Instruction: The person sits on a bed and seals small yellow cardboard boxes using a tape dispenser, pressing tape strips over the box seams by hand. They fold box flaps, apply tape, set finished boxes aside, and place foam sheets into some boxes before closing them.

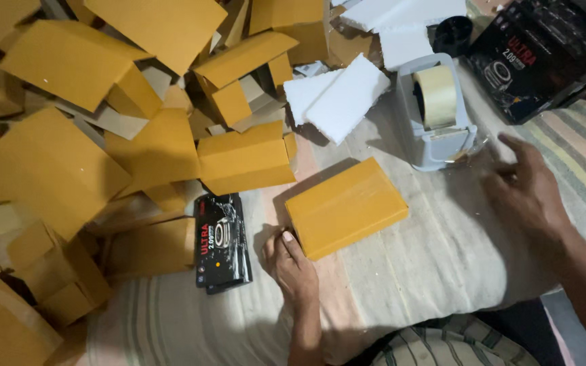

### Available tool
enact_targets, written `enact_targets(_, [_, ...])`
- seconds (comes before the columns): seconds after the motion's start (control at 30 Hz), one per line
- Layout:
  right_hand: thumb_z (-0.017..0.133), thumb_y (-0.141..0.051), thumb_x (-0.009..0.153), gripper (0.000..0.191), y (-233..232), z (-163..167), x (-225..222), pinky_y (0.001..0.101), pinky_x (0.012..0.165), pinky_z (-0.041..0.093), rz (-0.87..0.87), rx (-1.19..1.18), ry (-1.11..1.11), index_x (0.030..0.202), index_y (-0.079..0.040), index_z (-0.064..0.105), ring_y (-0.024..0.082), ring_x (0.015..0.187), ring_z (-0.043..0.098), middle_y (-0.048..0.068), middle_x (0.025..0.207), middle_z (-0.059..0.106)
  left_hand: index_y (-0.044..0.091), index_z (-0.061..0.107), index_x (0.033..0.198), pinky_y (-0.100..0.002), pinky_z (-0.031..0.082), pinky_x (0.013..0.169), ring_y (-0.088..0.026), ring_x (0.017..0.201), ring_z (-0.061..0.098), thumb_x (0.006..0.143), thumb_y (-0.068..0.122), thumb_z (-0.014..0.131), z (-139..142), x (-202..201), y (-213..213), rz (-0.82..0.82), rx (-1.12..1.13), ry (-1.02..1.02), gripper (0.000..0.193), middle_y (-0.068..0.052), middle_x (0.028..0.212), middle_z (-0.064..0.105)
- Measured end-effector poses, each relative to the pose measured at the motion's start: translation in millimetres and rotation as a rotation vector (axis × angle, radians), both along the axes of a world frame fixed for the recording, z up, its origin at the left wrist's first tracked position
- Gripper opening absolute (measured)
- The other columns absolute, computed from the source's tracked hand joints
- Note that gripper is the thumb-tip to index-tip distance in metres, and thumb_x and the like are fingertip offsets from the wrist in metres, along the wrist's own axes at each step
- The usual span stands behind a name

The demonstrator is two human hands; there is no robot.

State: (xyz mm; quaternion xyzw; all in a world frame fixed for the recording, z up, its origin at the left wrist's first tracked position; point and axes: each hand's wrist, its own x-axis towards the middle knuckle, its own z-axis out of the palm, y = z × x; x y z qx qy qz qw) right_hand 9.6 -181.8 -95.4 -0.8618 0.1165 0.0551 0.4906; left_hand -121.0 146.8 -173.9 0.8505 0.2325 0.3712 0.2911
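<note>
One closed box (346, 206), one tape dispenser (434, 115)

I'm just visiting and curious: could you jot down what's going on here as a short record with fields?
left hand: touching the near corner of a closed yellow cardboard box
right hand: open, fingers spread, next to the grey tape dispenser, not on it
surface: striped cloth
left side: pile of yellow cardboard boxes, black printed packets
far side: white foam pieces, black carton
</note>
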Motion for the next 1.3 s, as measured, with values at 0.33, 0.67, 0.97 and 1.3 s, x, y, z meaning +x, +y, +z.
enact_targets(0.33, [0.069, -0.022, 0.1, 0.041, 0, -19, 46, 0.0413, 0.088, 0.058, 0.135, -0.14, -0.217, 0.136, -0.004, 0.066, 0.03, 0.102, 0.069, 0.022, 0.122, 0.069, -0.008, 0.07, 0.107, -0.05, 0.045, 0.097, -0.041, 0.107, 0.059, 0.106, 0.021, 0.05, -6, 8, 2, -0.006, 0.02, -0.037, 0.036, -0.022, 0.113, 0.067])
enact_targets(0.67, [0.066, -0.017, 0.103, 0.046, 3, -23, 33, 0.0404, 0.08, 0.062, -0.093, -0.033, -0.306, 0.144, 0.0, 0.057, 0.031, 0.098, 0.071, 0.022, 0.118, 0.067, -0.008, 0.071, 0.106, -0.049, 0.044, 0.1, -0.039, 0.108, 0.06, 0.105, 0.019, 0.051, -14, 16, 1, -0.001, 0.059, -0.051, 0.034, -0.02, 0.113, 0.069])
enact_targets(0.97, [0.076, -0.032, 0.094, 0.044, 9, -21, 54, 0.0426, 0.081, 0.059, 0.135, -0.414, -0.319, 0.128, -0.005, 0.071, 0.031, 0.091, 0.071, 0.019, 0.116, 0.07, -0.007, 0.071, 0.105, -0.05, 0.044, 0.1, -0.038, 0.109, 0.061, 0.101, 0.016, 0.047, -18, 18, 0, -0.003, 0.048, -0.009, 0.034, -0.019, 0.113, 0.069])
enact_targets(1.3, [0.076, -0.04, 0.095, 0.047, 13, -3, 48, 0.0393, 0.076, 0.062, 0.095, -0.308, -0.355, 0.122, -0.003, 0.072, 0.027, 0.089, 0.071, 0.019, 0.117, 0.069, -0.005, 0.073, 0.103, -0.05, 0.045, 0.099, -0.038, 0.109, 0.062, 0.103, 0.017, 0.048, -17, 16, -5, 0.011, 0.085, -0.032, 0.033, -0.019, 0.112, 0.07])
